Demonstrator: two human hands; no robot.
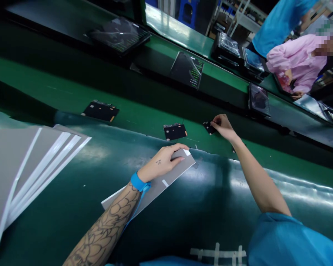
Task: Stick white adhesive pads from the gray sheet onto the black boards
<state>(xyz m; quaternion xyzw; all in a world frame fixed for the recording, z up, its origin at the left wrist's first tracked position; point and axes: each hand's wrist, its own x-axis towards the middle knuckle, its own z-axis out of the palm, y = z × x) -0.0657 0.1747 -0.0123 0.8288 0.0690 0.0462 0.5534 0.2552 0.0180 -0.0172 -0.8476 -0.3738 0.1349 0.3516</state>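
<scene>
My left hand (161,162), with a tattooed forearm and a blue wrist strap, lies on a long grey sheet (158,188), its fingers curled over the sheet's far part. My right hand (223,127) reaches across to the green conveyor belt (72,88) and pinches a small black piece (209,128) between fingers and thumb. Just left of those fingers, a black board with small labels (174,132) lies on the belt. A similar black board (100,111) lies farther left.
A stack of grey sheets (30,162) lies on the dark green mat (199,207) at left. Dark tablet-like panels (187,69) ride a farther belt. Beyond it stand a co-worker in a pink smock (296,62) and a person in a blue smock (280,26).
</scene>
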